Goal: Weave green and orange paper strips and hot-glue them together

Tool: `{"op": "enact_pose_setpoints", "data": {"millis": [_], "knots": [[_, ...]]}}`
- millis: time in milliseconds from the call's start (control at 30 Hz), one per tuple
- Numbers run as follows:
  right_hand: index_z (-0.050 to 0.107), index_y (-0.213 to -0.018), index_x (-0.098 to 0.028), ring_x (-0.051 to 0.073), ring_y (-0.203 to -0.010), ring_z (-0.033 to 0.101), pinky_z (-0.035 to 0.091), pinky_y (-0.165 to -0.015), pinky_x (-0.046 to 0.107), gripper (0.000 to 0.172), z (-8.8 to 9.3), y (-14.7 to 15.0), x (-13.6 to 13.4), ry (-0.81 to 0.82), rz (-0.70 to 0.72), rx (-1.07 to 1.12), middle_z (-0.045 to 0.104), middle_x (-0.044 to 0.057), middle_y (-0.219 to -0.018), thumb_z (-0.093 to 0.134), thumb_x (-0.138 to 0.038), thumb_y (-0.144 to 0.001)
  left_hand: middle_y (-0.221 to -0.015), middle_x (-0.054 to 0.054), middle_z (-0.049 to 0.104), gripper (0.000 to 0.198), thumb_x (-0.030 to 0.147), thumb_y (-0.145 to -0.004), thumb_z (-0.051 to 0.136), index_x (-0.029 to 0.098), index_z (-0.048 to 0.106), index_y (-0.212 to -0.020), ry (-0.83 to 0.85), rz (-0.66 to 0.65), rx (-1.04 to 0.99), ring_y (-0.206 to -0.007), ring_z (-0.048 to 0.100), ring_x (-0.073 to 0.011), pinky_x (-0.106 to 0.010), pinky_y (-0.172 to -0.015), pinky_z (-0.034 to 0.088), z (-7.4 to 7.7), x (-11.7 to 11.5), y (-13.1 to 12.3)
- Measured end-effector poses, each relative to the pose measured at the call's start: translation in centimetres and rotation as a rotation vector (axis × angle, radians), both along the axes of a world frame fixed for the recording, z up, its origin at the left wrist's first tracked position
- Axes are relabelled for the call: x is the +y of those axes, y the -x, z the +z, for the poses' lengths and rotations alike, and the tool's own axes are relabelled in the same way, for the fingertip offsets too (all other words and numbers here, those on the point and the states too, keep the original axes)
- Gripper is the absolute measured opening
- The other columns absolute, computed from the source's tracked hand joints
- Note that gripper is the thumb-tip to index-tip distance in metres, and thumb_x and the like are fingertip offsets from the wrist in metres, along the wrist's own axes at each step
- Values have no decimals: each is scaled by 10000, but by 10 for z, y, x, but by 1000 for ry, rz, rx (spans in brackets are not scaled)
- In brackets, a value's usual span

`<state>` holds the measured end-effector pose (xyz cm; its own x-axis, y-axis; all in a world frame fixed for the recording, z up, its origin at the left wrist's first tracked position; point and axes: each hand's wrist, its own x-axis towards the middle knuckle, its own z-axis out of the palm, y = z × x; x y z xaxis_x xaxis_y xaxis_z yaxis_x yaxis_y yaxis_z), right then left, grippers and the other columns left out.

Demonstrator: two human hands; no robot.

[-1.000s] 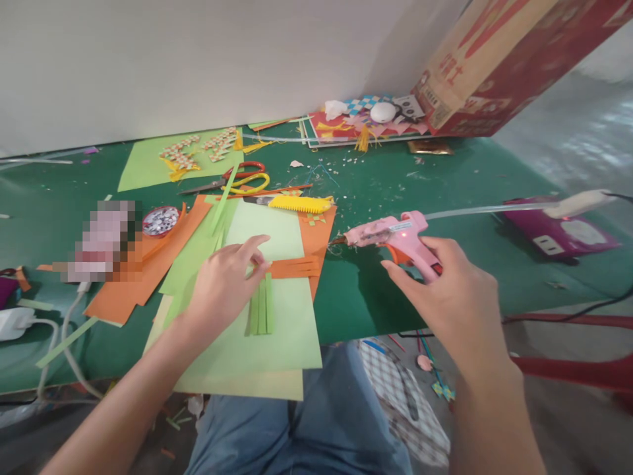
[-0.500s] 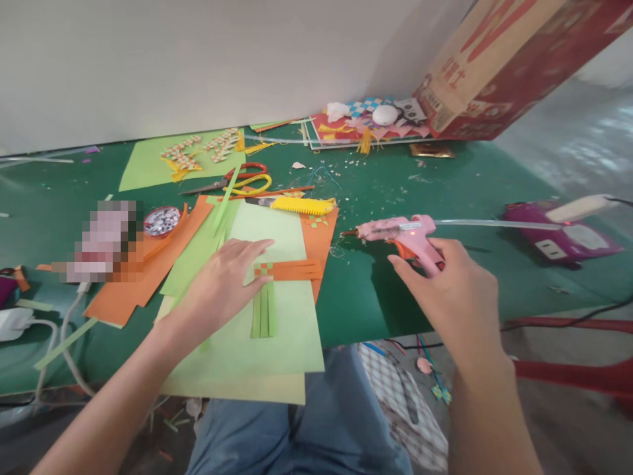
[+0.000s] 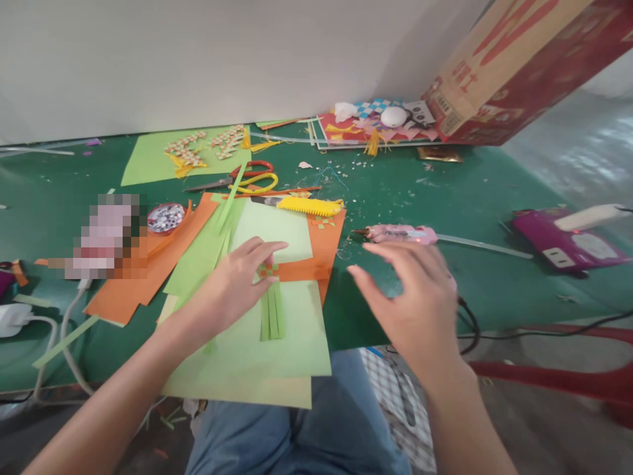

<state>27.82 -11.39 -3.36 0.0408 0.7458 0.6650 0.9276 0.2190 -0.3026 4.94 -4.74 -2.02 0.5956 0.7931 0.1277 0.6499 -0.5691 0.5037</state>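
My left hand [image 3: 237,274] rests over the pale green paper sheets [image 3: 247,359], thumb and fingers apart. At its thumb lies a small woven piece of paper strips [image 3: 270,269]; orange strips [image 3: 304,269] run right from it and green strips [image 3: 271,316] run toward me. My right hand [image 3: 410,297] is held over the table edge, fingers spread and holding nothing. Just beyond it, a pink hot glue gun [image 3: 400,234] lies on the green table, its handle mostly hidden behind the hand. A clear glue stick [image 3: 484,245] extends from its back.
A yellow-handled cutter [image 3: 309,206] and scissors [image 3: 254,177] lie beyond the papers. A round tin [image 3: 167,218] sits left, near a pixelated phone-like object [image 3: 106,234]. A purple power strip [image 3: 558,241] is at right. A cardboard box [image 3: 469,86] stands at the back, beside finished-looking paper crafts [image 3: 380,119].
My right hand has let go of the glue gun and moved left toward the papers. The gun now lies on the table. My left hand has barely moved.
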Motion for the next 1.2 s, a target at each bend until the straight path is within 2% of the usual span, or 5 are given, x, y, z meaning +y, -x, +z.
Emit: {"op": "enact_pose_setpoints", "data": {"millis": [133, 333, 567, 867, 1200], "knots": [[628, -1105, -175, 279, -1005, 601, 468, -874, 444, 323, 9, 25, 20, 315, 275, 19, 684, 118, -1034, 648, -300, -808, -989, -39, 628, 391, 111, -821, 539, 215, 568, -1197, 103, -6, -154, -820, 622, -133, -290, -803, 518, 3, 1, 0], [691, -774, -197, 144, -715, 625, 451, -680, 258, 161, 28, 36, 47, 594, 585, 235, 713, 18, -779, 561, -225, -866, -959, -47, 688, 402, 242, -806, 591, 228, 578, -1207, 328, 31, -249, -847, 660, -164, -320, -812, 544, 19, 7, 14], [646, -718, -185, 137, -641, 584, 416, -610, 252, 159, 33, 28, 56, 543, 459, 387, 677, 9, -705, 553, -249, -830, -912, -44, 681, 440, 296, -737, 656, 214, 614, -1167, 397, 141, -322, -836, 670, -169, -299, -775, 569, 33, 18, 44], [335, -625, -256, 133, -497, 453, 411, -524, 276, 353, 44, 29, 88, 162, 181, 844, 431, -34, -525, 323, -426, -933, -861, -38, 669, 415, 289, -700, 710, 210, 650, -1103, 393, 236, -425, -855, 663, -198, -350, -806, 562, 42, 39, 47], [647, -930, -173, 195, -901, 638, 514, -805, 342, 596, 36, 62, 96, 875, 723, 971, 691, 96, -964, 619, -703, -657, -786, -2, 635, 388, 286, -696, 739, 212, 664, -1069, 597, 244, -846, -726, 615, -125, -246, -678, 499, 23, 46, 37]]}}
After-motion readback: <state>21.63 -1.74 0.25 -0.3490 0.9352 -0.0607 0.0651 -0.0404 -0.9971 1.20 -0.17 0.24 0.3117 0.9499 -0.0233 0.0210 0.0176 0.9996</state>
